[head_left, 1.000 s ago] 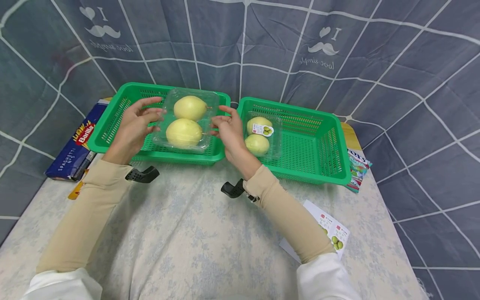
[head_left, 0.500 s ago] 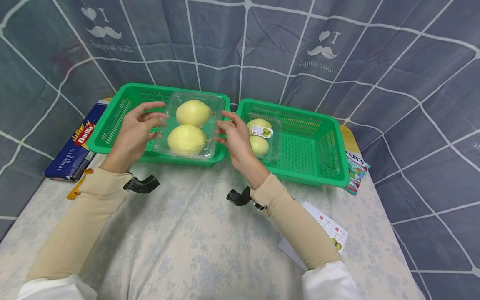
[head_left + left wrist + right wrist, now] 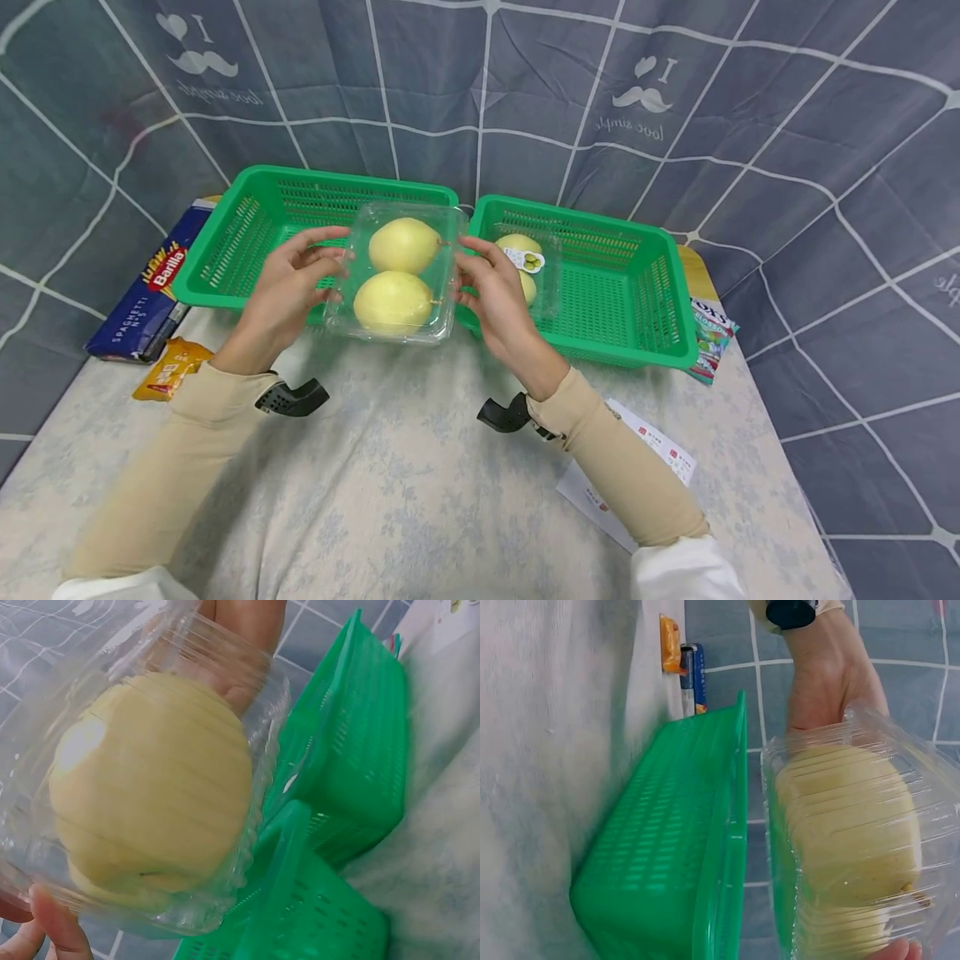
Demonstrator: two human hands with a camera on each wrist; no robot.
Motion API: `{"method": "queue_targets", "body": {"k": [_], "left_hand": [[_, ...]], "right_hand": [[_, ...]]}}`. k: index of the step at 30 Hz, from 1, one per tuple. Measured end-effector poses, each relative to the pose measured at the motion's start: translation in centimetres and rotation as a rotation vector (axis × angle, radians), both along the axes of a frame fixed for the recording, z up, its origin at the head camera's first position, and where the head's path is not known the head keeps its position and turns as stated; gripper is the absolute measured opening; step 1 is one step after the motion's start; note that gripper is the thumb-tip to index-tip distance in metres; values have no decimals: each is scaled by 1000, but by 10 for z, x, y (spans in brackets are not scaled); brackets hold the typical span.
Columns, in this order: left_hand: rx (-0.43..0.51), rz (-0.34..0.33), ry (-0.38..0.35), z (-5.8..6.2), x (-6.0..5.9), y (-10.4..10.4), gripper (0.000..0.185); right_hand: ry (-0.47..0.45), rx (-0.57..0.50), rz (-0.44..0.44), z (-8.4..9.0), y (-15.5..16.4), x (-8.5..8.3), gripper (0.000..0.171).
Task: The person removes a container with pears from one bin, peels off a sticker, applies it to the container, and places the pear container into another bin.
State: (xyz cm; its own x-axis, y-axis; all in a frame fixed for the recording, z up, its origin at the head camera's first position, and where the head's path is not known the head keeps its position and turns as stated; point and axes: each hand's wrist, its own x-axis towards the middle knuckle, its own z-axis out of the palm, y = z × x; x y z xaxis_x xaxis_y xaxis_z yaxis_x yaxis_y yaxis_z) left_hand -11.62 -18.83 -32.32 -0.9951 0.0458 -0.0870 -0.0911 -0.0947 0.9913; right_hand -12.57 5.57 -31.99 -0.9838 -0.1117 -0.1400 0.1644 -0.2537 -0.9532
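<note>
The pear box point(image 3: 401, 273), a clear plastic clamshell with two yellow pears inside, is held in the air between both hands, above the near rim of the left basket point(image 3: 225, 250) and just in front of the gap between the two green baskets. The left hand point(image 3: 288, 287) grips its side at 9 o'clock, fingers curled on the lid and thumb below; the right hand point(image 3: 498, 292) grips the side at 3 o'clock in the same way. In the left wrist view the box point(image 3: 150, 787) fills the frame with a fingertip under it, and in the right wrist view the box point(image 3: 847, 847) hangs clear of the basket rim. At 2 o'clock from the box, the right basket point(image 3: 645, 292) holds a second pear box point(image 3: 532, 267) that carries a label. I judge that the step in hand is the carrying of the box, lifted free and not yet set down. If it goes to the right basket, the next move calls for a level shift toward 3 o'clock, enough height to pass the rim, and a place beside the labelled box, not on it. A sheet of labels point(image 3: 645, 467) lies at 5 o'clock on the table point(image 3: 390, 500), and a spaghetti pack point(image 3: 146, 292) at 9 o'clock.
</note>
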Motion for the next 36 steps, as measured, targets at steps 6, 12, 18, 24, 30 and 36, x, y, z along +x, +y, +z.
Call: {"method": "queue_targets", "body": {"k": [6, 12, 18, 24, 30, 36], "left_hand": [[-8, -31, -13, -5, 9, 3, 39], [-53, -71, -17, -4, 18, 8, 37], [-120, -93, -4, -3, 28, 9, 44], [-83, -90, -11, -7, 37, 11, 49], [-54, -99, -32, -12, 47, 16, 48], [-28, -122, -63, -17, 53, 19, 47]], "right_hand": [[-16, 4, 28, -3, 6, 7, 38], [-34, 1, 18, -6, 14, 15, 36], [-55, 0, 46, -5, 20, 27, 35], [-69, 17, 65, -9, 25, 40, 37], [-90, 29, 72, -14, 30, 54, 35], [-86, 19, 76, -17, 34, 60, 32]]}}
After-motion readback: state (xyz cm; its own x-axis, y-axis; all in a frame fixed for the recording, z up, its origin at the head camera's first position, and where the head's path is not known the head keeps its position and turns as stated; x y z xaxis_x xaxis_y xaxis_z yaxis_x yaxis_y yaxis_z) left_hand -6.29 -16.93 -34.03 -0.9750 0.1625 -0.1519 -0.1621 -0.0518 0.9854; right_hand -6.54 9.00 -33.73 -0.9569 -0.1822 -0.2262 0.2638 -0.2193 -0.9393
